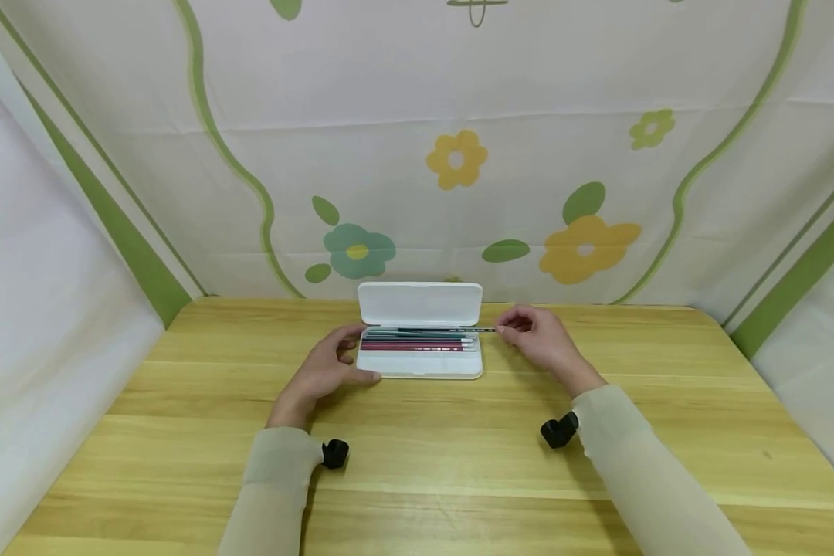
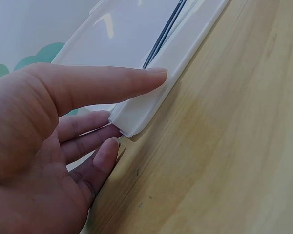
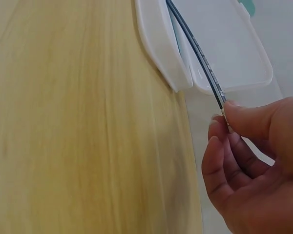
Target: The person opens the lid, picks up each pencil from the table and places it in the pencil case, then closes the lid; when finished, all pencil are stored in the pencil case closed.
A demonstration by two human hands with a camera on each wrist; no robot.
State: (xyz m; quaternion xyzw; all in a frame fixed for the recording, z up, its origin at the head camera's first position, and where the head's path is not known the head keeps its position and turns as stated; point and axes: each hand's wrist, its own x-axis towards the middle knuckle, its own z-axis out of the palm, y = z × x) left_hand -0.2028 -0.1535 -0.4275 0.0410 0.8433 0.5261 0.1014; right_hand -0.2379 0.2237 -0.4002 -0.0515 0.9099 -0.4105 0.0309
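Note:
A white pencil case [image 1: 417,366] lies on the table with its lid [image 1: 420,303] raised at the back. Inside it several green, dark and red pencils [image 1: 420,347] lie side by side, with bare case floor in front of them. My left hand [image 1: 325,366] holds the case's left end, the thumb along the front rim and the other fingers at the end wall. At the right end, my right hand [image 1: 538,337] pinches a dark pencil [image 3: 201,57] between thumb and fingertips. That pencil slants over the case's right rim, its far part still over the inside.
The wooden table [image 1: 431,455] has its back edge just behind the case. Behind it hangs a white cloth [image 1: 389,170] with flowers and green lines, and more cloth closes off both sides. A small black device [image 1: 559,430] sits at each wrist.

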